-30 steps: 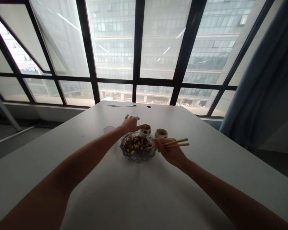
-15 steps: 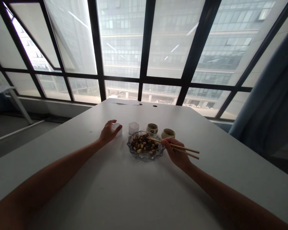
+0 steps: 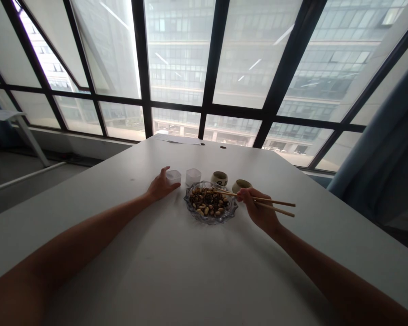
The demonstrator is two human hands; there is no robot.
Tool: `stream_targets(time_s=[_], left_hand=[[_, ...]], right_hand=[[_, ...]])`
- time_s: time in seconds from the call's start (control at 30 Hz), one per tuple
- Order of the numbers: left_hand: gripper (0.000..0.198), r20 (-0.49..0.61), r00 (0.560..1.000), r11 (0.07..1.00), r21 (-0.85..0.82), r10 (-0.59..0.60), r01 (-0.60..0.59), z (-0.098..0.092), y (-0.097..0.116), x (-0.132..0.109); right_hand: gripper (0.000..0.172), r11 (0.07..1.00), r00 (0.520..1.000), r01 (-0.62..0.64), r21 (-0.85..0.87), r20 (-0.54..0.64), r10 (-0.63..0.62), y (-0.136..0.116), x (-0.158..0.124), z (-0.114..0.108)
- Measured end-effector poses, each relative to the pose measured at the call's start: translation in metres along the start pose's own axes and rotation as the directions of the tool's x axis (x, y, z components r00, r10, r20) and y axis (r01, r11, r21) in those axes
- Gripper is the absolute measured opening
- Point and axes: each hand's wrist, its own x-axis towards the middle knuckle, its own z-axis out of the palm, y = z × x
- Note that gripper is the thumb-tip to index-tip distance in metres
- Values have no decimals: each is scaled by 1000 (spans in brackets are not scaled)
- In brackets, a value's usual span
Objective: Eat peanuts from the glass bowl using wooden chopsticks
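Observation:
A wavy glass bowl [image 3: 211,218] of mixed nuts and beans stands in the middle of the white table [image 3: 177,271]. My right hand [image 3: 260,210] is closed on a pair of wooden chopsticks [image 3: 275,206], whose tips reach over the bowl's contents. My left hand [image 3: 161,185] curls around a small clear plastic cup [image 3: 174,176] left of the bowl. A second clear cup [image 3: 193,176] stands just right of it. Behind the bowl sit two small ceramic cups: one [image 3: 219,178] with a dark mark and another [image 3: 241,184] near my right hand.
Papers [image 3: 178,139] lie at the table's far edge beside a dark cable hole [image 3: 223,147]. Large black-framed windows [image 3: 207,90] rise behind. A blue curtain [image 3: 387,158] hangs at the right. Part of another table [image 3: 7,117] shows at far left.
My left hand has moved left from the marked ceramic cup to the leftmost clear cup. My right hand turned the chopsticks so that their tips lie over the bowl.

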Motion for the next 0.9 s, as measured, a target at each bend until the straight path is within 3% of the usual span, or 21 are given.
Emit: stream_targets(time_s=[0.1,0.2,0.37,0.5,0.67,0.9], left_hand=[[94,37,999,999,31,-29,28,-4,5,-1],[92,61,997,999,31,-44,43,-7,9,-2],[76,63,998,999,-25,-23,25,-8,10,-4],[70,9,996,995,-42,93,-92,-8,11,-6],[62,-40,955,956,41,294,-292,-9,15,-11],[56,-51,916,916,81,398,-394,-10,18,-11]], right_hand=[[40,1000,999,3,-27,36,-2,3,-3,0],[42,998,999,-37,49,-33,39,4,-4,3],[53,929,960,-217,299,-109,259,11,-4,12],[53,818,906,-329,472,-87,415,21,-8,21],[46,723,874,-390,570,-17,485,20,-12,23],[45,644,822,-452,617,9,569,12,-12,23]])
